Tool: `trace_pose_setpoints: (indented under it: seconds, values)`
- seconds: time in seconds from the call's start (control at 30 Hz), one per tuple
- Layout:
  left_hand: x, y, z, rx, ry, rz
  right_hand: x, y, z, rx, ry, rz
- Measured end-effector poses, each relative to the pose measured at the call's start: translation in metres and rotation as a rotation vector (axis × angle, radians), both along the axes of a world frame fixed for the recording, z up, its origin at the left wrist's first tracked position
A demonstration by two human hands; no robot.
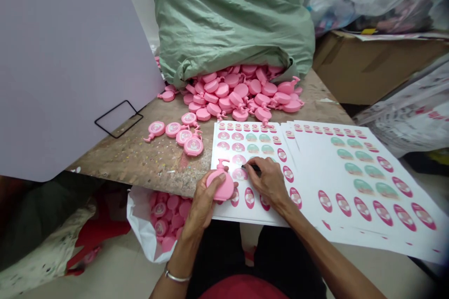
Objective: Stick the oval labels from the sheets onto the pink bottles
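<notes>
- Red garment [242,288] nearest the camera, at the lower edge of the head view; dark legwear [287,261] just beyond it.
- Left hand [203,196]: grasping a pink pump-bottle-shaped piece [220,187], thumb across its upper face, pump end pointing away from the person. Visible face plain. Silver bracelet [177,278] on this wrist.
- Position of held piece: over the near left part of a sticker sheet [252,217], covering some of its printing.
- Right hand [268,180]: fingers pinched around a slim dark tool [257,168], its tip by the pink round stickers. Contact of tip with sheet cannot be told. Type of tool unclear.
- Sheet prints: pink and green rounds, pink ovals, small motifs along the far edge.
- Right of it: further sticker sheets [312,163], overlapping.
- Left of the sheet, on the worn table [147,163]: five labelled pink pieces [193,146], grouped, some touching.
- Beyond: heap of pink pieces [228,96] at the mouth of a green sack [235,14].
- Below the table edge: white bag [138,219] containing more pink pieces, some labelled.
</notes>
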State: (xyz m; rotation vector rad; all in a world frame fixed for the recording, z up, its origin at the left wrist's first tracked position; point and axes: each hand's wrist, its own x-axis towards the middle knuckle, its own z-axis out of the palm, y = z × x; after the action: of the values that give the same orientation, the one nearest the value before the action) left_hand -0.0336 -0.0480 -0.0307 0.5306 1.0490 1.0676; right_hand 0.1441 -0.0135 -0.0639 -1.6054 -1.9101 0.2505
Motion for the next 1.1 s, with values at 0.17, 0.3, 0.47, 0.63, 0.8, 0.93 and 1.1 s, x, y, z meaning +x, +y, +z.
trace_pose_setpoints:
  seconds: [0.17, 0.3, 0.47, 0.63, 0.8, 0.93, 1.1]
  values:
    - [0.011, 0.002, 0.000, -0.034, -0.015, -0.061, 0.010, -0.006, -0.005, 0.008, -0.065, 0.012]
    - [0.012, 0.002, -0.004, -0.036, 0.001, -0.075, 0.013, -0.007, -0.007, 0.036, -0.094, 0.042]
    - [0.014, 0.001, -0.010, 0.000, 0.050, -0.066, 0.016, -0.005, -0.010, 0.014, -0.083, 0.055]
    - [0.015, 0.002, -0.013, 0.022, 0.065, -0.078, 0.016, -0.003, -0.009, -0.008, -0.051, 0.040]
    - [0.015, 0.002, -0.014, 0.034, 0.073, -0.080, 0.009, -0.004, -0.009, 0.042, -0.035, -0.013]
    - [0.015, 0.002, -0.016, 0.027, 0.026, -0.052, 0.009, -0.009, -0.002, 0.029, 0.205, -0.030]
    - [0.014, 0.001, -0.010, 0.019, -0.072, 0.014, 0.014, -0.013, 0.027, -0.181, 0.695, -0.061]
